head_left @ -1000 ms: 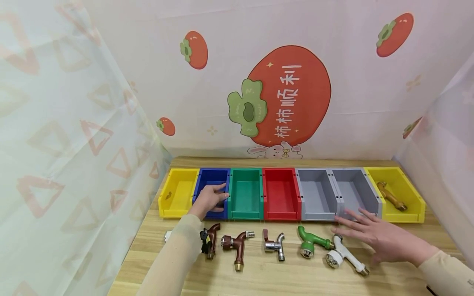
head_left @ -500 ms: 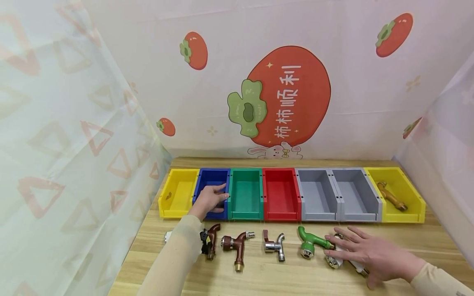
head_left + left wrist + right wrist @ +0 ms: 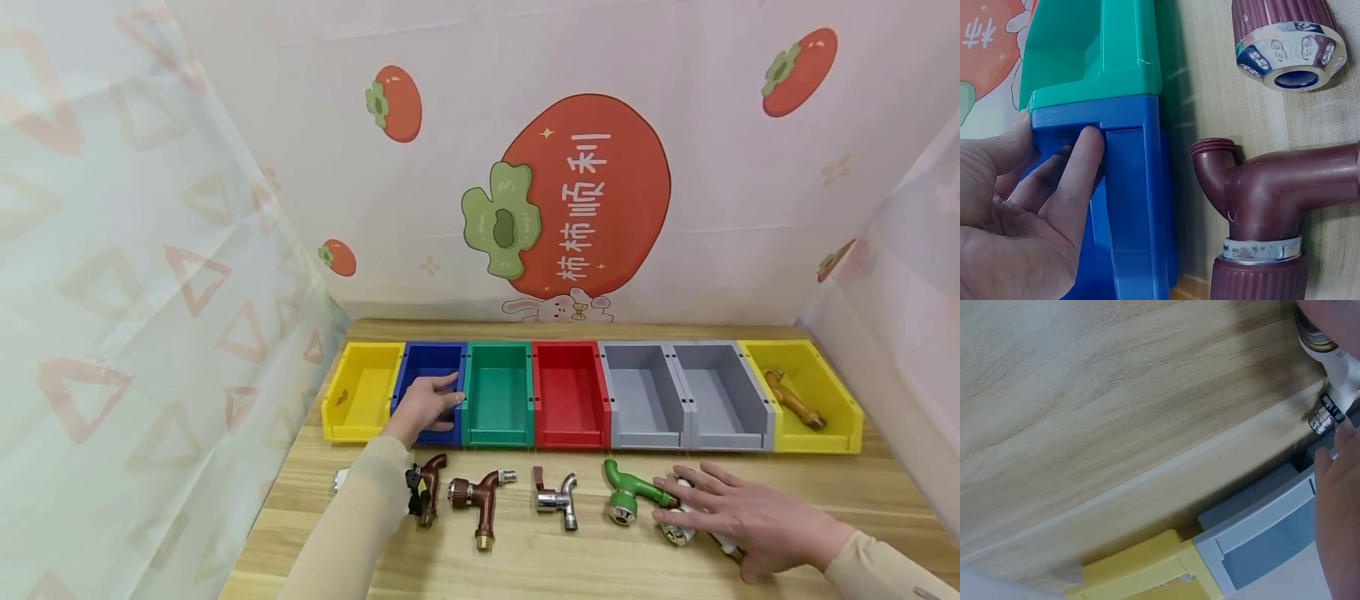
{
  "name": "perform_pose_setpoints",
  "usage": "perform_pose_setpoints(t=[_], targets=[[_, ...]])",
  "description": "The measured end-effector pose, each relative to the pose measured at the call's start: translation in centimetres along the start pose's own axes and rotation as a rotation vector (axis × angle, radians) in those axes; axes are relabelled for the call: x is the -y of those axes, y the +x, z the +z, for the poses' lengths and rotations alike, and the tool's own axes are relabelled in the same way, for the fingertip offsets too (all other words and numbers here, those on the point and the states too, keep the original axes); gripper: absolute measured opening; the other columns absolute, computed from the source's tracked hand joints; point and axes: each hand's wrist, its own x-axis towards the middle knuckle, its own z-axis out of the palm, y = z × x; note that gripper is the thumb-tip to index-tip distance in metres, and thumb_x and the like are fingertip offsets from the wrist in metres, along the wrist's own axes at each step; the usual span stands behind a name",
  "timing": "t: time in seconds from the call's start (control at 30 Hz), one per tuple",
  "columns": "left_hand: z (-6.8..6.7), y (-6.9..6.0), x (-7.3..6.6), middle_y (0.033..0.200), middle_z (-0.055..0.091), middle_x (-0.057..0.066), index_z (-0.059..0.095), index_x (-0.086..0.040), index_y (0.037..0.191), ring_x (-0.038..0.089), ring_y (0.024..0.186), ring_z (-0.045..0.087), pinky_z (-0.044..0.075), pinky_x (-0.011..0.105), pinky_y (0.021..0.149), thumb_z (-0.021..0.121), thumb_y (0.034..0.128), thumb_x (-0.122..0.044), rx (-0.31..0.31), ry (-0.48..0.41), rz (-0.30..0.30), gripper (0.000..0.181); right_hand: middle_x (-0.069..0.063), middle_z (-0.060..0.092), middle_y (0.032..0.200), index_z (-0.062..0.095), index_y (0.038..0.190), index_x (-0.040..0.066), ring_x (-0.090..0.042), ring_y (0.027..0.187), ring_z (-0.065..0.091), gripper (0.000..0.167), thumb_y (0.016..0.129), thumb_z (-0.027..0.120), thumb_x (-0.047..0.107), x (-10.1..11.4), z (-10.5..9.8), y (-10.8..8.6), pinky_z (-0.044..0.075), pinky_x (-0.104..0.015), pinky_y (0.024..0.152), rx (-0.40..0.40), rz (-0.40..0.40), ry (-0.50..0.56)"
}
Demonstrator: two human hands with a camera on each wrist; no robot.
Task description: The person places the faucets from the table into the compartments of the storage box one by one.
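Observation:
My left hand [image 3: 426, 406] reaches into the blue bin [image 3: 435, 357], its fingertips against the wall beside the green bin [image 3: 498, 392]. In the left wrist view one fingertip presses inside the blue bin's [image 3: 1138, 206] wall; nothing loose shows in that hand. My right hand [image 3: 750, 517] lies over a white faucet [image 3: 677, 533] with a chrome knob, fingers spread and fairly straight, hiding much of it. In the right wrist view the thumb is by the threaded end of the white faucet [image 3: 1341, 375] and a finger by its spout. A green faucet [image 3: 637, 487] lies just left of those fingertips.
A red bin [image 3: 570, 437], two grey bins [image 3: 648, 437] and yellow bins [image 3: 363, 433] complete the row. The right yellow bin holds a bronze-coloured faucet [image 3: 795, 400]. A brown faucet [image 3: 483, 504], a chrome faucet [image 3: 555, 498] and a dark red one [image 3: 431, 483] lie in front.
My right hand has moved down and slightly left, from in front of the grey and yellow bins onto the white faucet. The left hand has stayed in place.

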Motion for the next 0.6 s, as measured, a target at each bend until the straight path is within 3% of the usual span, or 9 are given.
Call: perform_pose_setpoints(t=[0.07,0.13,0.23,0.27,0.33,0.37,0.43,0.5,0.6], targets=[[0.0,-0.02,-0.03,0.144,0.06,0.012,0.045,-0.026,0.156,0.035,0.128,0.06,0.063,0.039,0.081,0.065,0.1023,-0.021,0.0,0.0,-0.002,0.058,-0.008,0.038,0.163,0.035,0.16,0.036,-0.041,0.14,0.04,0.129,0.047,0.097,0.025,0.04,0.1,-0.03,-0.002,-0.027,0.126,-0.005,0.006,-0.01],[0.01,-0.06,-0.05,0.144,0.06,0.013,0.045,-0.025,0.156,0.035,0.128,0.06,0.063,0.039,0.081,0.065,0.1025,-0.021,0.0,-0.001,-0.001,0.057,-0.009,0.04,0.162,0.035,0.16,0.036,-0.04,0.139,0.041,0.129,0.047,0.096,0.023,0.08,0.15,-0.1,0.023,-0.034,0.123,-0.011,0.013,-0.019],[0.02,-0.17,-0.06,0.144,0.06,0.013,0.045,-0.024,0.156,0.036,0.128,0.06,0.063,0.04,0.082,0.064,0.1028,-0.021,0.0,-0.002,0.006,0.057,-0.013,0.046,0.158,0.037,0.159,0.037,-0.042,0.136,0.045,0.129,0.045,0.094,0.019,0.08,0.18,-0.19,0.025,-0.031,0.121,-0.027,0.018,-0.028],[0.02,-0.19,-0.07,0.144,0.06,0.013,0.045,-0.024,0.156,0.036,0.128,0.06,0.063,0.039,0.082,0.064,0.1028,-0.021,0.0,-0.001,0.006,0.057,-0.014,0.047,0.156,0.037,0.159,0.037,-0.043,0.136,0.046,0.129,0.045,0.094,0.018,0.09,0.18,-0.23,0.016,-0.026,0.123,-0.026,0.022,-0.021],[0.02,-0.21,-0.05,0.145,0.06,0.014,0.045,-0.024,0.156,0.036,0.127,0.061,0.063,0.039,0.082,0.064,0.103,-0.021,0.001,0.002,0.01,0.057,-0.015,0.049,0.154,0.037,0.159,0.038,-0.044,0.135,0.047,0.129,0.045,0.093,0.017,0.1,0.13,-0.27,0.018,-0.029,0.124,-0.018,0.029,-0.01],[0.02,-0.2,-0.04,0.145,0.06,0.014,0.045,-0.024,0.156,0.036,0.127,0.061,0.063,0.039,0.081,0.064,0.103,-0.021,0.002,0.003,0.011,0.057,-0.015,0.05,0.154,0.037,0.159,0.038,-0.045,0.134,0.048,0.129,0.045,0.093,0.016,0.1,0.11,-0.27,0.021,-0.032,0.125,-0.015,0.032,-0.005],[0.01,-0.16,-0.01,0.145,0.06,0.013,0.045,-0.024,0.156,0.035,0.127,0.061,0.063,0.039,0.081,0.064,0.103,-0.021,0.001,0.006,0.011,0.057,-0.015,0.05,0.153,0.037,0.159,0.039,-0.045,0.133,0.049,0.129,0.046,0.094,0.017,0.12,0.03,-0.24,0.043,-0.045,0.113,-0.008,0.035,-0.015],[0.01,-0.13,0.01,0.144,0.06,0.013,0.045,-0.025,0.156,0.035,0.127,0.061,0.063,0.039,0.081,0.064,0.103,-0.021,0.0,0.008,0.01,0.057,-0.016,0.05,0.154,0.038,0.159,0.038,-0.046,0.133,0.049,0.128,0.046,0.095,0.017,0.15,-0.01,-0.22,0.045,-0.045,0.112,-0.023,0.026,-0.028],[0.02,-0.13,0.02,0.145,0.06,0.013,0.045,-0.024,0.156,0.035,0.127,0.061,0.063,0.038,0.081,0.064,0.1031,-0.022,0.001,0.01,0.011,0.057,-0.02,0.05,0.153,0.04,0.158,0.035,-0.044,0.14,0.042,0.128,0.044,0.095,0.017,0.07,0.04,-0.21,0.01,-0.028,0.127,-0.075,-0.005,-0.061]])
